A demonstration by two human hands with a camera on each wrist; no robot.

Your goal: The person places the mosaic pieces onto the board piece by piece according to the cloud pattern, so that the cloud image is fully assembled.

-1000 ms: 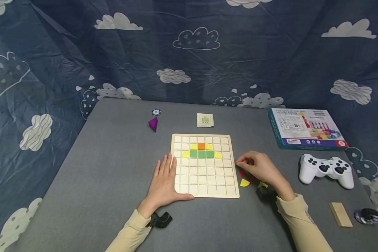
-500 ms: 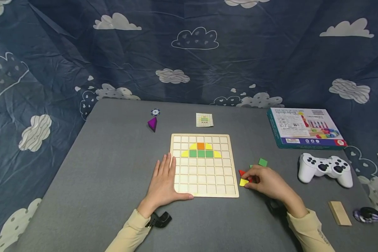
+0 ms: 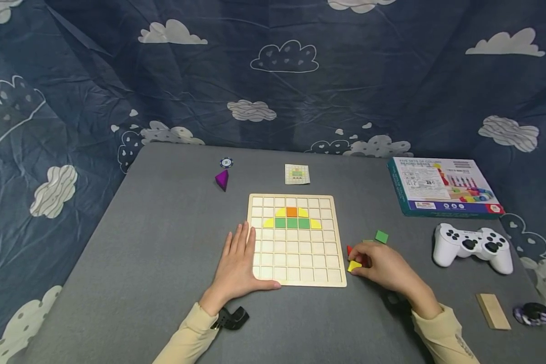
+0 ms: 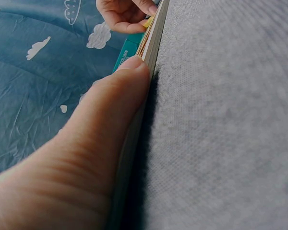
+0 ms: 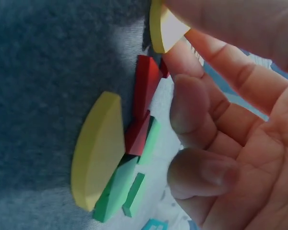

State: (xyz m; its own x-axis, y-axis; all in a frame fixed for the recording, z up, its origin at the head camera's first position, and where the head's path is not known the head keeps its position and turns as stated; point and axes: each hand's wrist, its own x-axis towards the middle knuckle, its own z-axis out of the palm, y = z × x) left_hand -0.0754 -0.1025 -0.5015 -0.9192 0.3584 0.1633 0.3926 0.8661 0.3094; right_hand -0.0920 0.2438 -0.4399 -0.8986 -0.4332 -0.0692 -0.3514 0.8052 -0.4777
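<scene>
A pale wooden grid board (image 3: 305,260) lies on the grey table, with yellow, green and orange pieces set in its upper squares. My left hand (image 3: 236,260) rests at its lower-left corner, fingers straight over the left side and thumb along the front edge. Just right of the board, my right hand (image 3: 389,268) pinches a yellow quarter-circle tile (image 5: 165,28) between thumb and finger. Under that hand, the right wrist view shows another yellow tile (image 5: 98,148), red triangular tiles (image 5: 145,84) and green tiles (image 5: 117,187), partly hidden from the head camera.
Behind the board lies a small pattern card (image 3: 297,174). A purple pyramid (image 3: 222,180) and a poker chip (image 3: 226,162) sit back left. On the right are a game box (image 3: 443,184), a white game controller (image 3: 473,247) and a wooden block (image 3: 493,311).
My right hand has come down and right from beside the board's edge to the loose tiles and taken hold of a yellow one. Green tiles have come into view. My left hand stays put.
</scene>
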